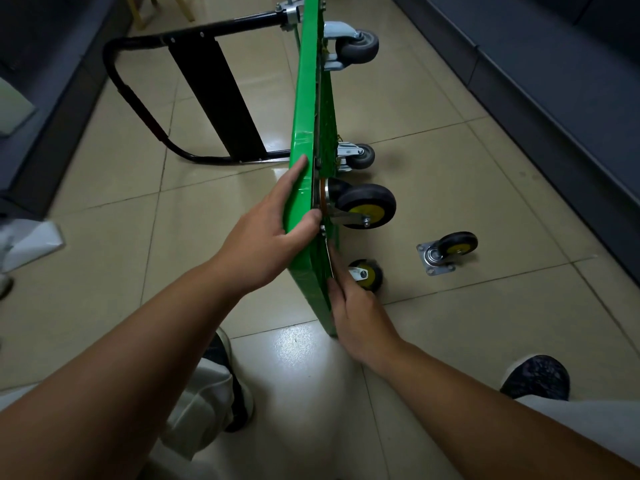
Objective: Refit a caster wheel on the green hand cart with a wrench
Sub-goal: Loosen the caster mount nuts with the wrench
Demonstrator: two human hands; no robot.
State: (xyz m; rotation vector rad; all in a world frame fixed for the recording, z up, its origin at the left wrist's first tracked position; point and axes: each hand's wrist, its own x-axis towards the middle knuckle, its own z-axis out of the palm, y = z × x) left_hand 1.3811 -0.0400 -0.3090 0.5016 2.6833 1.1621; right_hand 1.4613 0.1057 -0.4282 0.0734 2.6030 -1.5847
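Beige floor tiles (450, 168) under everything, and the green hand cart (304, 133) stands on its side edge, deck running straight away from the person. High on the underside sits the yellow-hubbed caster wheel (367, 206), its plate flat against the deck. Just below that plate, the wrench (329, 258), a thin silver strip, lies along the underside with its long axis pointing up at the plate's near bolts. The right hand (360, 317) pinches its lower end, index finger laid along the shaft, so the work lies directly above the grip, a short way up the tool. The left hand (266, 233) clamps the top edge, fingers flat on the deck's far face, thumb hooked over beside the plate. That hand is nearer the caster, but it looks to be steadying; the turning falls to the right. Whether the wrench head is seated on a bolt, I can't tell.

Behind the right hand's fingers, a second yellow-hubbed caster (369, 276) sits low by the deck. A loose caster (450, 249) lies on the tiles to the right. Two grey casters (358, 46) sit further along, and the black handle (138, 98) is on the left.
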